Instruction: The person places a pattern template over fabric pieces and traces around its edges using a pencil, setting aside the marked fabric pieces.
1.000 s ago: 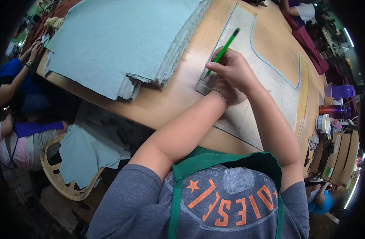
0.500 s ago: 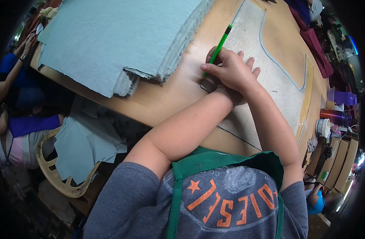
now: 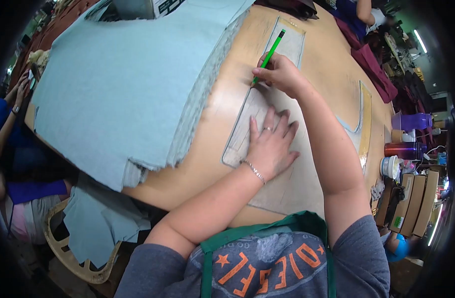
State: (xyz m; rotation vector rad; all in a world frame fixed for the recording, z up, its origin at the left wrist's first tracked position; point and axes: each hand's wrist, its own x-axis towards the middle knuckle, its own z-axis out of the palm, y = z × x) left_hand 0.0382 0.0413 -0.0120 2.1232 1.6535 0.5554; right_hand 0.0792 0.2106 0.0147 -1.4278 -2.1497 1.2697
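Note:
A green pencil (image 3: 275,48) with a black end is pinched in my right hand (image 3: 283,75), tilted, with its tip at the left edge of a grey, scuffed pattern piece (image 3: 287,193). My left hand (image 3: 271,144), wearing a ring and a bracelet, lies flat on that piece with its fingers spread. Dark outlines run along the piece's edge. My right forearm crosses over part of it. To the left, a thick stack of light blue fabric (image 3: 123,89) with ragged edges covers the tabletop.
The wooden table (image 3: 207,134) has yellow tape (image 3: 365,124) at right. Beyond stand a dark tumbler (image 3: 405,150), a purple container (image 3: 413,121), a white tub (image 3: 390,167) and cardboard boxes (image 3: 416,203). Blue cloth (image 3: 98,213) hangs over a chair (image 3: 64,248) at left. Other people's arms show at the margins.
My right hand has moved up and away along the piece with the pencil. My left hand, earlier mostly hidden beneath the right, now shows spread lower down. The view has shifted.

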